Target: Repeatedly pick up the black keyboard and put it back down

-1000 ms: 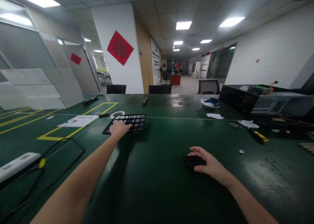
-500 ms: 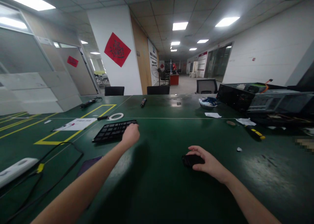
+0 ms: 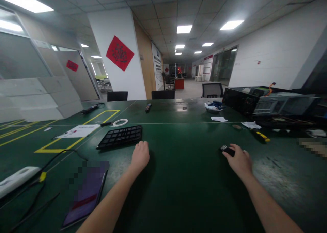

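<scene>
My left hand (image 3: pixel 141 155) is closed in a loose fist low over the green table, just nearer to me than the right corner of a black gridded tray (image 3: pixel 120 137). The inside of that fist is hidden. Further right, my right hand (image 3: pixel 239 159) has its thumb and fingers around a small black object (image 3: pixel 230 152) close to the tabletop. A pale patch shows at that object's left end; its kind is unclear. To the left of my left forearm lies a dark tablet-like slab (image 3: pixel 88 188) with a shiny face.
An open computer case (image 3: pixel 238 102) stands at the right rear, with a yellow-black tool (image 3: pixel 261 135) before it. A bowl (image 3: pixel 214 107) and white paper (image 3: pixel 219 119) are nearby. A white ring (image 3: pixel 120 122), a printed sheet (image 3: pixel 78 130) and a power strip (image 3: pixel 19 180) are left.
My left hand has come off the gridded tray and back toward me. My right hand has moved right and a little forward with the black object. More of the dark slab shows.
</scene>
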The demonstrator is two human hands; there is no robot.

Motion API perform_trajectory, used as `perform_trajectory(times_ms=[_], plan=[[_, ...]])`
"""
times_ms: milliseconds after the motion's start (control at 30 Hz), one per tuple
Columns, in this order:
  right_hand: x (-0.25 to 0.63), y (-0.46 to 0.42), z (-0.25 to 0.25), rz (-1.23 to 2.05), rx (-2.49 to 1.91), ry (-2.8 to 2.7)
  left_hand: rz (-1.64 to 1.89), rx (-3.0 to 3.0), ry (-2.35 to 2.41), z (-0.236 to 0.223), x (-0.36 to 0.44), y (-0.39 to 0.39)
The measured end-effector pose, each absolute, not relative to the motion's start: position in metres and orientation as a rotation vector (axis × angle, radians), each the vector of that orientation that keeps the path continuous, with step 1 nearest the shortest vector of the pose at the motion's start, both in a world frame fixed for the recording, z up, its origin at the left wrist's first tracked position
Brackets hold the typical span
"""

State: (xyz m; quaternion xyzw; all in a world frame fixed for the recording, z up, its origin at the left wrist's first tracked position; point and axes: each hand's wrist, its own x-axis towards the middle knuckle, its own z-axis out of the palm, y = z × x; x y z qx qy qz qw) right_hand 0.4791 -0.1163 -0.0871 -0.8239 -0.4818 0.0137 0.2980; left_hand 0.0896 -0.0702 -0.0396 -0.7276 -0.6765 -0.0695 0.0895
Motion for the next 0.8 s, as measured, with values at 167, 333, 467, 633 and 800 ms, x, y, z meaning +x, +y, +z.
perform_trajectory(times_ms=[167, 333, 467, 633, 800], plan=[[0.474, -0.115, -0.088, -0.071, -2.287, -1.366, -0.096, -2.118, -2.011, -0.048, 0.083, -0.064], [0.473, -0.116, -0.086, -0.132, -2.283, -1.4, -0.185, -2.021, -1.966, -0.046, 0.084, -0.071], [0.47, -0.116, -0.085, -0.151, -2.266, -1.349, -0.336, -2.027, -2.157, -0.043, 0.082, -0.074], [0.469, -0.119, -0.085, -0.144, -2.269, -1.388, -0.703, -2.124, -2.418, -0.042, 0.083, -0.076], [0.471, -0.12, -0.084, -0.103, -2.342, -1.452, -1.101, -2.003, -2.566, -0.039, 0.074, -0.063]])
